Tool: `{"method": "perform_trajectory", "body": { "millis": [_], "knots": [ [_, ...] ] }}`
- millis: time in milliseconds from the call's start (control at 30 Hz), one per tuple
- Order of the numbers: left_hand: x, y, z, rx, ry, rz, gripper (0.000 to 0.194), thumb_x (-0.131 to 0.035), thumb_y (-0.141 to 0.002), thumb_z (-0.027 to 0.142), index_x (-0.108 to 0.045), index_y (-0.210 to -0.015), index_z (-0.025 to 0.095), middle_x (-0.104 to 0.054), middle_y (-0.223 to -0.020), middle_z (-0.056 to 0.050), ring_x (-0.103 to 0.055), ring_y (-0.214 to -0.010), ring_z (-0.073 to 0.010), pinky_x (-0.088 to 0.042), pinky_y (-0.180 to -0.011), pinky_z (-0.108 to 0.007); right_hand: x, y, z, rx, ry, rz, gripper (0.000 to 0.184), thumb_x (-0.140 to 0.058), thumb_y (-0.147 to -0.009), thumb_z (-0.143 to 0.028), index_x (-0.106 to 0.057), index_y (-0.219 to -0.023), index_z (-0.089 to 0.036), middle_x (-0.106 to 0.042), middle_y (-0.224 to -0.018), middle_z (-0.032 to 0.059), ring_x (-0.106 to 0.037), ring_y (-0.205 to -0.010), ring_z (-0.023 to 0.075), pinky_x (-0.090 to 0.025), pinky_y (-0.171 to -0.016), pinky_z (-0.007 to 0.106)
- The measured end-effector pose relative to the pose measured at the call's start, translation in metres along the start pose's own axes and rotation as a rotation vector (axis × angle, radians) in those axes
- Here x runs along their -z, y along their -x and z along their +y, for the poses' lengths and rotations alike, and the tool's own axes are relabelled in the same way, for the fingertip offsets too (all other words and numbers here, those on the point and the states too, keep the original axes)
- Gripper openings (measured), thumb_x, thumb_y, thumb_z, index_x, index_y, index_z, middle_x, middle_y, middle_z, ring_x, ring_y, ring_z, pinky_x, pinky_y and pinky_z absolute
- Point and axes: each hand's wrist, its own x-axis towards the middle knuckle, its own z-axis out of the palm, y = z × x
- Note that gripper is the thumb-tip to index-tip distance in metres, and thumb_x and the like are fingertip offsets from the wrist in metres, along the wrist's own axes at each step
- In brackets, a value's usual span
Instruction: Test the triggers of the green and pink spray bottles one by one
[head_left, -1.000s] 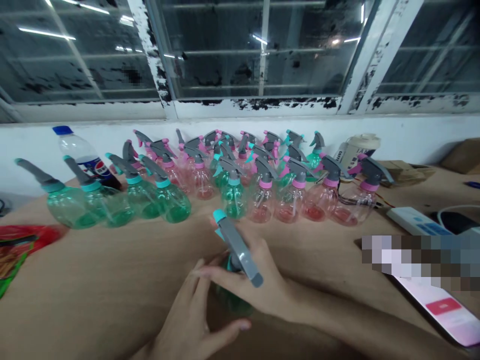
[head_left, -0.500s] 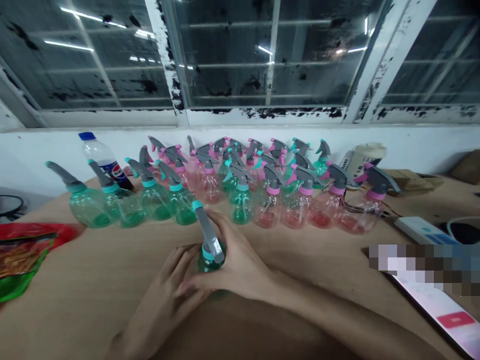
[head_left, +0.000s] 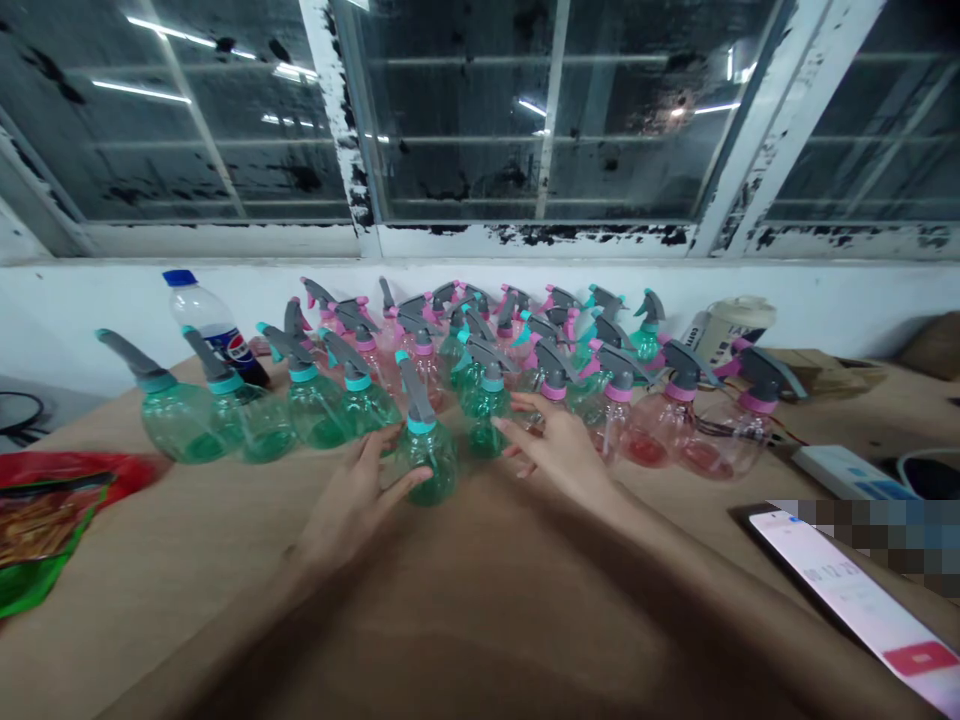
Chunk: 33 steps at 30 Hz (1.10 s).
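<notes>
Head view: the green spray bottle now stands upright on the worktop at the front of the green row, just beside its neighbours. Half a second ago it was nearer the person, wrapped in the right hand; a second ago it was tilted in both hands with the nozzle pointing toward the camera. So it has been carried forward and set down among the others.

The left hand lies with fingers spread, its fingertips touching the bottle's left side, not gripping. The right hand has let go and is open, fingers extended, near the pink bottles to the right; whether it touches one is hard to tell.

Behind stand the other green bottles, a soda bottle and a white cup. A snack bag lies far left, a phone at right.
</notes>
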Motion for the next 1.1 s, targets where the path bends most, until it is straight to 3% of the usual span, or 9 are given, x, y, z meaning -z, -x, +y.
{"method": "perform_trajectory", "body": {
  "millis": [100, 200, 300, 433, 667, 767, 867, 967, 1100],
  "knots": [
    [0.003, -0.007, 0.006, 0.052, -0.058, -0.025, 0.054, -0.049, -0.083, 0.057, -0.042, -0.121, 0.019, -0.055, -0.117, -0.011, -0.061, -0.096, -0.0261, -0.050, -0.074, -0.035, -0.004, -0.009, 0.002, -0.023, 0.051, -0.006, 0.050, -0.057, -0.078, -0.036, -0.050, -0.124, -0.017, -0.058, -0.121, 0.0141, -0.067, -0.055, 0.0131, -0.053, -0.035, 0.021],
    [0.010, -0.013, 0.017, 0.064, -0.191, -0.060, 0.050, -0.046, -0.086, 0.054, -0.043, -0.121, 0.018, -0.057, -0.114, -0.011, -0.062, -0.092, -0.0253, -0.049, -0.075, -0.034, -0.010, -0.018, 0.005, -0.055, 0.096, -0.019, 0.058, -0.057, -0.079, -0.036, -0.042, -0.131, -0.015, -0.070, -0.095, 0.0118, -0.066, -0.051, 0.0147, -0.051, -0.034, 0.020],
    [0.016, -0.019, 0.026, 0.039, -0.260, -0.079, 0.044, -0.043, -0.089, 0.050, -0.044, -0.122, 0.020, -0.055, -0.118, -0.008, -0.061, -0.095, -0.0246, -0.047, -0.077, -0.033, -0.013, -0.026, 0.005, -0.071, 0.132, -0.019, 0.063, -0.056, -0.080, -0.037, -0.037, -0.135, -0.012, -0.070, -0.074, 0.0083, -0.065, -0.049, 0.0157, -0.050, -0.033, 0.020],
    [0.017, -0.029, 0.028, 0.055, -0.322, -0.099, 0.047, -0.045, -0.088, 0.051, -0.044, -0.125, 0.022, -0.056, -0.116, -0.009, -0.064, -0.087, -0.0278, -0.048, -0.067, -0.034, -0.016, -0.036, 0.003, -0.065, 0.180, -0.005, 0.057, -0.055, -0.081, -0.038, -0.042, -0.129, -0.009, -0.069, -0.069, 0.0082, -0.063, -0.044, 0.0144, -0.047, -0.032, 0.020],
    [0.016, -0.044, 0.028, 0.105, -0.451, -0.169, 0.050, -0.041, -0.089, 0.053, -0.039, -0.130, 0.025, -0.060, -0.114, -0.011, -0.064, -0.089, -0.0307, -0.047, -0.068, -0.035, -0.021, -0.045, 0.006, -0.012, 0.329, -0.010, 0.044, -0.051, -0.083, -0.040, -0.053, -0.115, -0.009, -0.064, -0.056, 0.0040, -0.060, -0.039, 0.0148, -0.047, -0.035, 0.023],
    [0.014, -0.049, 0.031, 0.125, -0.479, -0.164, 0.051, -0.042, -0.088, 0.053, -0.038, -0.130, 0.023, -0.063, -0.108, -0.012, -0.065, -0.086, -0.0314, -0.047, -0.067, -0.036, -0.020, -0.046, 0.006, 0.059, 0.446, 0.034, 0.041, -0.053, -0.082, -0.042, -0.059, -0.107, -0.010, -0.067, -0.064, 0.0088, -0.066, -0.058, 0.0225, -0.052, -0.053, 0.033],
    [0.013, -0.054, 0.034, 0.115, -0.492, -0.163, 0.051, -0.043, -0.089, 0.051, -0.038, -0.130, 0.020, -0.064, -0.105, -0.013, -0.065, -0.083, -0.0324, -0.047, -0.065, -0.037, -0.020, -0.043, 0.004, 0.126, 0.558, 0.084, 0.044, -0.053, -0.081, -0.045, -0.061, -0.105, -0.008, -0.068, -0.088, 0.0184, -0.065, -0.082, 0.0309, -0.050, -0.067, 0.041],
    [0.011, -0.056, 0.035, 0.107, -0.512, -0.145, 0.052, -0.044, -0.088, 0.050, -0.038, -0.129, 0.017, -0.064, -0.103, -0.014, -0.066, -0.080, -0.0326, -0.047, -0.064, -0.037, -0.020, -0.036, 0.002, 0.170, 0.636, 0.107, 0.049, -0.051, -0.081, -0.048, -0.059, -0.110, -0.009, -0.066, -0.098, 0.0200, -0.065, -0.083, 0.0310, -0.049, -0.066, 0.041],
    [0.011, -0.052, 0.037, 0.078, -0.525, -0.102, 0.049, -0.037, -0.092, 0.050, -0.039, -0.128, 0.017, -0.063, -0.104, -0.013, -0.065, -0.082, -0.0315, -0.046, -0.064, -0.036, -0.022, -0.023, 0.001, 0.211, 0.704, 0.110, 0.050, -0.049, -0.082, -0.051, -0.057, -0.112, -0.012, -0.068, -0.089, 0.0159, -0.065, -0.076, 0.0274, -0.049, -0.060, 0.037]
  ]
}}
